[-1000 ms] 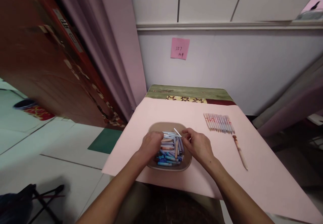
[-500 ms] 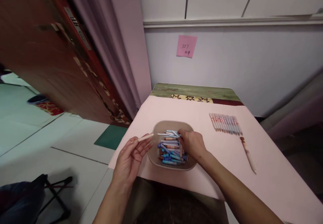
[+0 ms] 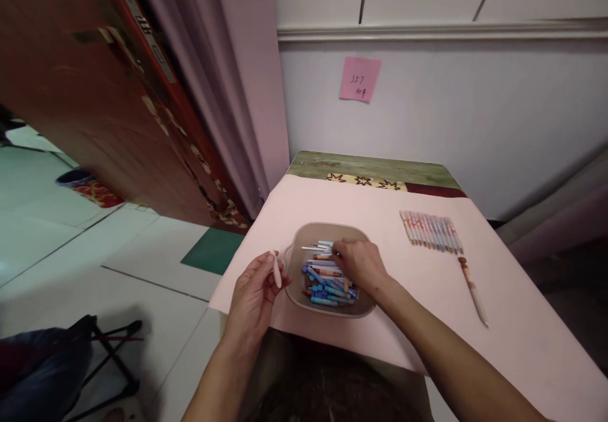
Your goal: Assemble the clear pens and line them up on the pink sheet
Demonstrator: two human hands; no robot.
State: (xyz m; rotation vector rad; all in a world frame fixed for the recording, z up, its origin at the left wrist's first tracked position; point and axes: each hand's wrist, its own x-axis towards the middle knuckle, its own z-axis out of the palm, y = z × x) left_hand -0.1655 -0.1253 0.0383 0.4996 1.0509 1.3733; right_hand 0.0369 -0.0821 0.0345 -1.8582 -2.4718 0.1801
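Observation:
A pale, cream pen piece (image 3: 276, 270) is pinched between the thumb and fingers of my left hand (image 3: 255, 289), just left of the bin. The clear plastic bin (image 3: 297, 292) holds several blue, white and brown pen parts (image 3: 327, 286). My right hand (image 3: 361, 262) reaches over the bin's right side, its fingertips closed together among the upper parts; what they grip, if anything, is hidden. Several slim pens (image 3: 431, 232) lie side by side in a row at the right. Below that row is one assembled cream pen with a brown top (image 3: 474, 292).
A pink sheet (image 3: 266, 219) covers the table, whose green patterned edge (image 3: 370, 163) shows at the back. A pink note (image 3: 360, 80) is on the wall. At lower left are a folding stool (image 3: 114, 352) and a person's clothed leg (image 3: 45, 371).
The pale piece in my left hand has turned from nearly level to nearly upright. My right hand remains over the bin, its fingers slightly shifted. The camera view has moved slightly.

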